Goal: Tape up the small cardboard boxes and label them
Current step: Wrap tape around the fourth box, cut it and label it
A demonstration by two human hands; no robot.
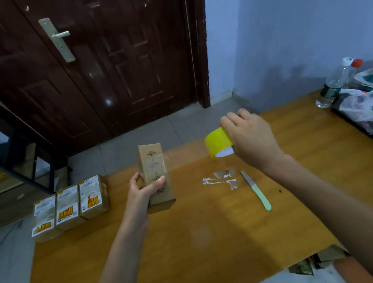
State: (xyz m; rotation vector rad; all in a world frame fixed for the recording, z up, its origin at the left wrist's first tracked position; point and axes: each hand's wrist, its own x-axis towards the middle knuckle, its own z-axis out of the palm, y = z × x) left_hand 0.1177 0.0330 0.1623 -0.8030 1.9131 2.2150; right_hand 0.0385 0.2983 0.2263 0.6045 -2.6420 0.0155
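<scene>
- Matt brown cardboard box [156, 178], clear glossy tape across it.
- Glossy yellow tape roll [218, 143].
- Smooth wooden table [204, 233].
- Metal-bladed knife [256, 189], pale plastic handle.
- Glossy dark door [101, 69].

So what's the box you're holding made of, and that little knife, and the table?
The box in the left hand looks like brown cardboard, matte, with glossy clear tape over its handwriting. The knife seems to have a shiny grey metal blade and a smooth pale green handle, probably plastic. The table looks like orange-brown wood with faint grain, though it could be a wood-look coating.
</scene>
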